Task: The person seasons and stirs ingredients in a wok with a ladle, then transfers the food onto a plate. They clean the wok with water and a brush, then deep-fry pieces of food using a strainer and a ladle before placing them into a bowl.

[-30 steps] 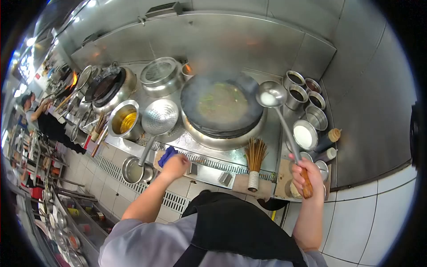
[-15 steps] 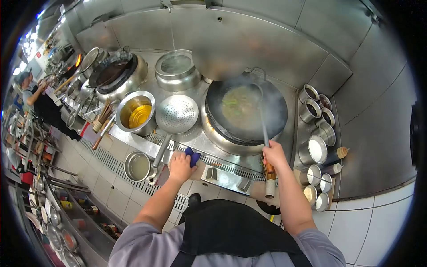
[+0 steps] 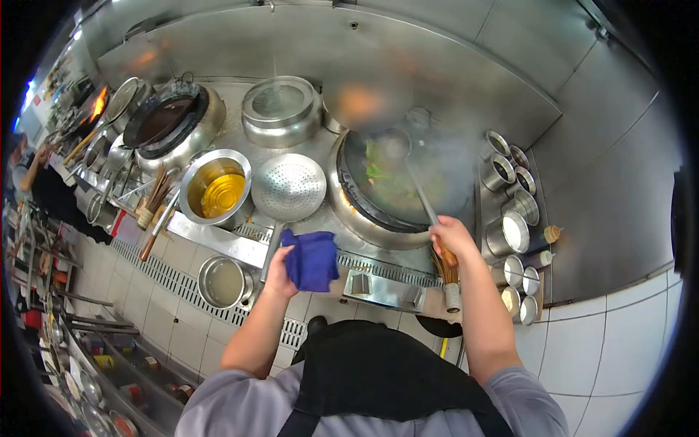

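My left hand (image 3: 279,274) grips a folded blue-purple cloth (image 3: 313,261), lifted in front of the stove edge. Close behind it lies a perforated skimmer (image 3: 290,187), its handle partly covered by the cloth. My right hand (image 3: 452,239) is wrapped round the wooden handle end of a ladle (image 3: 422,191). The ladle's bowl is inside the black wok (image 3: 355,169), where green pieces of food (image 3: 378,162) show through steam. A bamboo brush (image 3: 451,285) sits just below my right hand.
Left of the skimmer stands a pot (image 3: 191,178) of yellow oil, with a smaller pot (image 3: 218,280) below. Several seasoning containers (image 3: 506,237) line the right side. A second wok (image 3: 164,120) sits at the back left; a co-worker (image 3: 52,189) stands at far left.
My left hand has raised the cloth off the stove edge, and it now hangs more spread out. The ladle's bowl has shifted left in the wok. Steam has thickened; an orange glow shows behind.
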`<state>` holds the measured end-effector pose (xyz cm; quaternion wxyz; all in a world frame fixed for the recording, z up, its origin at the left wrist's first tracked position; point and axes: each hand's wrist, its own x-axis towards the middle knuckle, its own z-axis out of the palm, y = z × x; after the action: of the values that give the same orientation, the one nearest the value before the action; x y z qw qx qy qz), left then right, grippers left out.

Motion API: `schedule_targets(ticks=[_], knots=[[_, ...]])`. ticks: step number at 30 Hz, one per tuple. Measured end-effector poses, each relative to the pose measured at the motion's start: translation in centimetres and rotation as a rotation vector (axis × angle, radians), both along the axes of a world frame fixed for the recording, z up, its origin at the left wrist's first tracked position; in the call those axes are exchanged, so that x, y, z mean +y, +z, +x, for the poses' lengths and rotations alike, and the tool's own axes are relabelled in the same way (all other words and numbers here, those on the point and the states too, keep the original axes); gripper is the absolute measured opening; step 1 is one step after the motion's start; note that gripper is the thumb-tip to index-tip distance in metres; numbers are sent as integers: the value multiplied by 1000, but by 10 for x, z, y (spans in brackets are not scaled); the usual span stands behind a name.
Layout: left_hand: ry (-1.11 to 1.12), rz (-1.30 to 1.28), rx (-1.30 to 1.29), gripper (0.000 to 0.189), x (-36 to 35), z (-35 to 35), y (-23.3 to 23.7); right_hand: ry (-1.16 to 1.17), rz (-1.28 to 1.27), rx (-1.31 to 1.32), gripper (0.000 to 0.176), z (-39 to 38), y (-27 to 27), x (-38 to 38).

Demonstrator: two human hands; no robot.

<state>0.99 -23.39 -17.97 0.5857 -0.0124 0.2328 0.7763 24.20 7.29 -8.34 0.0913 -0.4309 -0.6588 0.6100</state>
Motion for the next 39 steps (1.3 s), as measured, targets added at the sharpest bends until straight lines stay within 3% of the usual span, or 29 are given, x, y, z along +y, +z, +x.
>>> schedule_targets(ticks=[4, 5, 7, 9, 11, 12, 13, 15, 17, 19, 20, 22, 23, 24, 26, 28, 29, 30, 31, 33, 36, 38, 39], knots=[[44, 262, -96, 58, -3, 27, 12, 65, 44, -199, 22, 72, 54, -49], [48, 263, -92, 58, -2, 37, 3, 70, 45, -195, 22, 84, 61, -49], [-51, 149, -183, 45, 3, 56, -13, 89, 303, -375, 27, 99, 69, -45], [-184, 34, -211, 36, 16, 64, -26, 105, 481, -460, 37, 78, 61, -36], [-172, -83, -105, 38, 48, 70, -31, 103, 849, -369, 39, 63, -9, -3], [-267, -36, -112, 41, 65, 69, -36, 22, 567, -441, 40, 35, 19, -27], [-360, 8, -116, 46, 81, 67, -34, 25, 456, -484, 39, 25, 17, -30], [-290, -149, 37, 53, 110, 75, -3, 60, 272, -243, 36, 37, 16, -37], [-366, -49, 65, 52, 133, 72, 6, 98, 252, -246, 35, 72, 39, -39], [-206, -166, -15, 51, 162, 84, 32, 153, 234, -252, 34, 82, 47, -29], [-279, -64, 82, 44, 169, 81, 24, 135, 320, -293, 35, 81, 45, -22], [-277, -136, 58, 34, 193, 81, 29, 63, 478, -401, 35, 68, 43, -18], [-256, -186, 35, 25, 207, 83, 33, 62, 634, -325, 33, 60, 7, -3], [-257, -182, 38, 25, 225, 86, 25, 12, 502, -396, 27, 39, 12, -8], [-76, -426, -41, 25, 257, 88, -6, 55, 324, -262, 18, 23, -8, -2], [-7, -481, -47, 26, 257, 101, -16, 86, 202, -166, 16, 42, -10, -15], [79, -502, -60, 28, 264, 103, -16, 131, 119, -162, 20, 65, 6, -19], [169, -417, 1, 22, 253, 115, 15, 181, 48, -156, 24, 82, 27, -13], [261, -336, 56, 17, 238, 125, 44, 182, 59, -154, 24, 93, 45, -2], [178, -393, 75, 9, 246, 104, 4, 139, 202, -348, 23, 120, 53, -5], [170, -485, 69, 7, 252, 105, -4, 64, 297, -351, 32, 84, 41, -1], [183, -425, 16, 10, 241, 125, 28, 69, 300, -322, 38, 54, 9, 6], [183, -487, -32, 11, 232, 135, 46, 85, 202, -218, 29, 46, -12, 7]])
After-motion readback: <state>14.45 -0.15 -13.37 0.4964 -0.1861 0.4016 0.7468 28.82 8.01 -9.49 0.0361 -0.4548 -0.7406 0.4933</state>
